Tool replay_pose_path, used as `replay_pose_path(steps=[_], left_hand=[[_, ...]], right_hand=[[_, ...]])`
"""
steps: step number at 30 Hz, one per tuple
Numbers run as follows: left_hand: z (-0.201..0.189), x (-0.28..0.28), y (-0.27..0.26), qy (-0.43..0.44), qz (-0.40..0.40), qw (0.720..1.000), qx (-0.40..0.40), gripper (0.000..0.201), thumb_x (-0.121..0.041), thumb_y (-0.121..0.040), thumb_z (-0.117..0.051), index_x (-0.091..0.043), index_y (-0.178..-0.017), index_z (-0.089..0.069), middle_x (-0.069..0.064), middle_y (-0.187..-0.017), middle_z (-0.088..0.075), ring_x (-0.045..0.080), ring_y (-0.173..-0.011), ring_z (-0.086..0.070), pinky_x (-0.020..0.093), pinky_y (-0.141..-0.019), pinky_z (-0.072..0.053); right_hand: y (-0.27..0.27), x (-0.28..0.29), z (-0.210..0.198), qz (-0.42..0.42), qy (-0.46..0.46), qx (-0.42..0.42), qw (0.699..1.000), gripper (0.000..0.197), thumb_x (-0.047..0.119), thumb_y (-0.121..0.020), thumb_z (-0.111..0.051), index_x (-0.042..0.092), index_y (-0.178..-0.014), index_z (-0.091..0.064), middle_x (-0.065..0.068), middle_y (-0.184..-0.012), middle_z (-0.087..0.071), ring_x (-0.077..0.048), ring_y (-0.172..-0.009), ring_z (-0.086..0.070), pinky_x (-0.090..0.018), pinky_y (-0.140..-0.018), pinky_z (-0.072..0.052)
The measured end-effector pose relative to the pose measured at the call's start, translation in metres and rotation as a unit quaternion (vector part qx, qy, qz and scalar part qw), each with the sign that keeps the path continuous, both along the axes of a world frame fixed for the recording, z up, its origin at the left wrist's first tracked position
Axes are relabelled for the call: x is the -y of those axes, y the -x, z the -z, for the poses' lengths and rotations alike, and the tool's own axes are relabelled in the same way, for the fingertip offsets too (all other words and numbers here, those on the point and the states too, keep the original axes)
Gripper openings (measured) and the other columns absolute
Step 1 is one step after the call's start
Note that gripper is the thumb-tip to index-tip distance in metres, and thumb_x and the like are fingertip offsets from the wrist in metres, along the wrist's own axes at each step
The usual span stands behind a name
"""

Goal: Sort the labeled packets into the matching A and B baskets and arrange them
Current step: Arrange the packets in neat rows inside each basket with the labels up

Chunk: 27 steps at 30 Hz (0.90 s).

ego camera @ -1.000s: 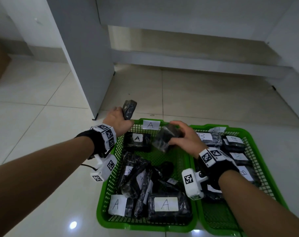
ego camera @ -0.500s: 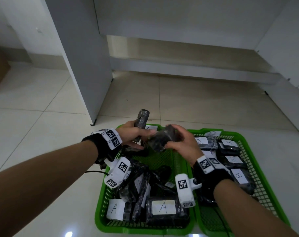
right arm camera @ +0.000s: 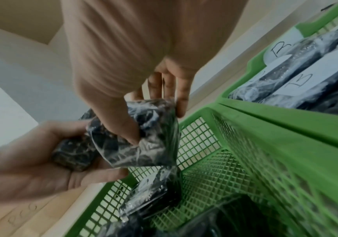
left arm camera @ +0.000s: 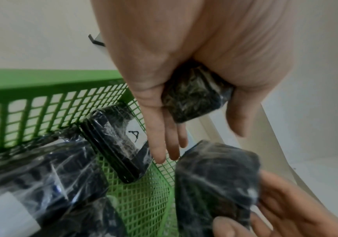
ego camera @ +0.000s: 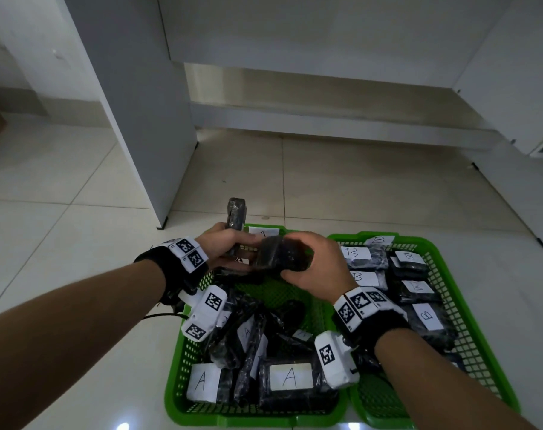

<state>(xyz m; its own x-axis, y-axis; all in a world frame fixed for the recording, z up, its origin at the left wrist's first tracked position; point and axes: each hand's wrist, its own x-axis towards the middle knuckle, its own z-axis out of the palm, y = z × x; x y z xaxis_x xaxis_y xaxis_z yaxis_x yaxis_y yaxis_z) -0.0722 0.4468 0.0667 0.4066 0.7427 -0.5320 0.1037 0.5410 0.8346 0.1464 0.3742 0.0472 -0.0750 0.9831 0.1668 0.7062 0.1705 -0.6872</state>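
Observation:
My left hand (ego camera: 228,245) grips a black wrapped packet (ego camera: 236,217) that stands upright out of its fist; the left wrist view shows the packet's end (left arm camera: 193,97) held between thumb and palm. My right hand (ego camera: 313,265) pinches a second black packet (ego camera: 281,254) and holds it against the left palm (right arm camera: 32,168). No label shows on either packet. Both hands hover over the far end of the green A basket (ego camera: 175,380). The green B basket (ego camera: 447,274) stands against its right side.
Several A-labelled packets (ego camera: 290,378) lie jumbled in the A basket, and one A packet (left arm camera: 113,144) lies below my left fingers. B-labelled packets (ego camera: 425,316) lie in rows in the B basket. A grey cabinet panel (ego camera: 133,119) stands on the tiled floor at far left.
My hands have come together over the A basket's far end. The right hand has carried its packet left to the left hand, which has moved right with its upright packet.

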Motion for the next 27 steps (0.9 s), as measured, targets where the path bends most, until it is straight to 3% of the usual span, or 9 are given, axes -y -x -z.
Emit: replay_pose_path(steps=[3, 7, 9, 11, 14, 17, 21, 24, 27], left_hand=[[-0.002, 0.001, -0.005, -0.022, 0.064, 0.998, -0.019, 0.049, -0.031, -0.079, -0.082, -0.001, -0.116, -0.068, 0.015, -0.112, -0.073, 0.030, -0.106, -0.070, 0.050, -0.092, -0.055], [0.005, -0.004, -0.009, -0.135, 0.066, 0.982, -0.119, 0.048, -0.018, -0.050, -0.095, -0.007, -0.092, -0.074, 0.009, -0.096, -0.076, 0.028, -0.095, -0.072, 0.047, -0.089, -0.058], [0.009, -0.008, -0.009, -0.175, 0.065, 0.971, -0.151, 0.054, -0.013, -0.041, -0.095, -0.014, -0.091, -0.075, 0.003, -0.095, -0.077, 0.023, -0.093, -0.072, 0.044, -0.091, -0.056], [0.012, -0.008, -0.009, -0.194, 0.071, 0.967, -0.149, 0.055, 0.000, -0.046, -0.092, -0.015, -0.096, -0.075, 0.000, -0.095, -0.077, 0.018, -0.092, -0.072, 0.035, -0.086, -0.057], [0.011, -0.003, -0.015, -0.219, 0.073, 0.962, -0.146, 0.055, 0.008, -0.050, -0.089, -0.014, -0.099, -0.075, 0.001, -0.095, -0.077, 0.017, -0.091, -0.072, 0.023, -0.076, -0.055], [0.014, -0.004, -0.017, -0.224, 0.084, 0.958, -0.157, 0.056, 0.005, -0.051, -0.089, -0.019, -0.100, -0.075, -0.002, -0.098, -0.077, 0.012, -0.091, -0.071, 0.017, -0.074, -0.053], [0.024, -0.008, -0.022, -0.233, 0.080, 0.959, -0.143, 0.062, -0.009, -0.053, -0.089, -0.020, -0.111, -0.071, -0.006, -0.107, -0.075, 0.010, -0.097, -0.070, 0.028, -0.087, -0.056], [0.027, -0.017, -0.020, -0.303, 0.077, 0.905, -0.289, 0.048, -0.022, -0.062, -0.086, -0.023, -0.105, -0.065, -0.006, -0.096, -0.071, 0.013, -0.085, -0.068, 0.026, -0.071, -0.054], [0.029, -0.024, -0.009, -0.313, 0.134, 0.851, -0.400, 0.045, -0.028, -0.067, -0.084, -0.022, -0.104, -0.060, 0.001, -0.093, -0.067, 0.024, -0.085, -0.065, 0.034, -0.073, -0.056]], right_hand=[[0.005, 0.000, 0.005, -0.022, -0.060, 0.061, 0.996, 0.052, 0.021, -0.066, -0.088, 0.017, -0.115, -0.068, 0.006, -0.110, -0.063, -0.012, -0.104, -0.054, -0.037, -0.094, -0.049], [0.004, -0.001, 0.012, 0.000, -0.023, 0.057, 0.998, 0.080, 0.037, -0.061, -0.093, 0.022, -0.130, -0.057, 0.009, -0.130, -0.049, -0.008, -0.118, -0.047, -0.018, -0.100, -0.040], [-0.001, -0.003, 0.012, 0.026, 0.032, -0.001, 0.999, 0.096, 0.046, -0.059, -0.092, 0.028, -0.142, -0.047, 0.011, -0.145, -0.043, -0.008, -0.129, -0.044, -0.025, -0.106, -0.039], [-0.005, -0.006, 0.009, 0.033, 0.120, -0.081, 0.989, 0.097, 0.044, -0.062, -0.092, 0.030, -0.146, -0.045, 0.010, -0.149, -0.046, -0.009, -0.131, -0.046, -0.034, -0.108, -0.042], [-0.004, -0.011, 0.005, 0.013, 0.156, -0.046, 0.987, 0.076, 0.028, -0.070, -0.091, 0.023, -0.138, -0.057, 0.005, -0.134, -0.060, -0.012, -0.120, -0.057, -0.041, -0.106, -0.049], [-0.002, -0.011, -0.001, -0.029, 0.103, 0.082, 0.991, 0.064, 0.036, -0.069, -0.090, 0.019, -0.124, -0.062, 0.003, -0.118, -0.062, -0.013, -0.108, -0.056, -0.033, -0.096, -0.049], [-0.003, -0.018, -0.005, -0.006, 0.092, 0.129, 0.987, 0.063, 0.042, -0.068, -0.087, 0.021, -0.121, -0.061, 0.002, -0.108, -0.067, -0.016, -0.096, -0.064, -0.038, -0.084, -0.058], [-0.002, -0.022, 0.002, 0.048, 0.121, 0.135, 0.982, 0.054, 0.048, -0.070, -0.079, 0.021, -0.113, -0.061, 0.003, -0.097, -0.069, -0.017, -0.083, -0.066, -0.035, -0.075, -0.060], [0.005, -0.020, 0.012, 0.068, 0.152, 0.178, 0.970, 0.045, 0.051, -0.074, -0.075, 0.019, -0.102, -0.060, 0.002, -0.089, -0.067, -0.019, -0.079, -0.065, -0.034, -0.072, -0.059]])
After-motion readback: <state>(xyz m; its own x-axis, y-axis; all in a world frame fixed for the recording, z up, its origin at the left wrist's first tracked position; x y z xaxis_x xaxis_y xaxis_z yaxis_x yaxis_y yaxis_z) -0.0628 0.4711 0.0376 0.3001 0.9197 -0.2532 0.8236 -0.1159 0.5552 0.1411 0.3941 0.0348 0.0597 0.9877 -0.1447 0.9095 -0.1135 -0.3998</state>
